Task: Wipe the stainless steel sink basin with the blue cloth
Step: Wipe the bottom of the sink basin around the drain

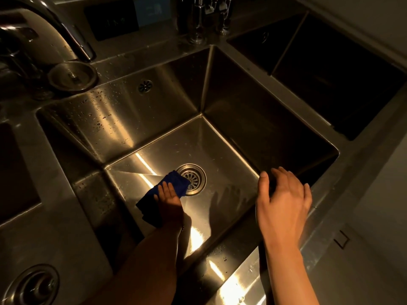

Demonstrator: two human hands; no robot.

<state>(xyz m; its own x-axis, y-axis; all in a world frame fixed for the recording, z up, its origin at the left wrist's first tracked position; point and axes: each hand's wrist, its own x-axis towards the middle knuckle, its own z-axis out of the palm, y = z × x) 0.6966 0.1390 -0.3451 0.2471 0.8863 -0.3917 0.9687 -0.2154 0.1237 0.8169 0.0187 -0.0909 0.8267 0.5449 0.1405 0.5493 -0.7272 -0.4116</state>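
Note:
The stainless steel sink basin [154, 119] fills the middle of the view, its walls speckled with water drops. On its floor lies the folded blue cloth [154, 201], one corner lapping the round drain strainer [193, 179]. My left hand [169, 201] presses flat on the cloth with straight fingers, reaching down into the basin. My right hand [284, 201] hovers above the basin's right front edge, fingers relaxed and spread, holding nothing.
A curved faucet [44, 25] rises at the back left beside a round metal lid [72, 77]. A second dark basin [330, 69] lies to the right. Another drain [30, 287] shows at the bottom left. Glass and metal utensils [204, 16] stand at the back.

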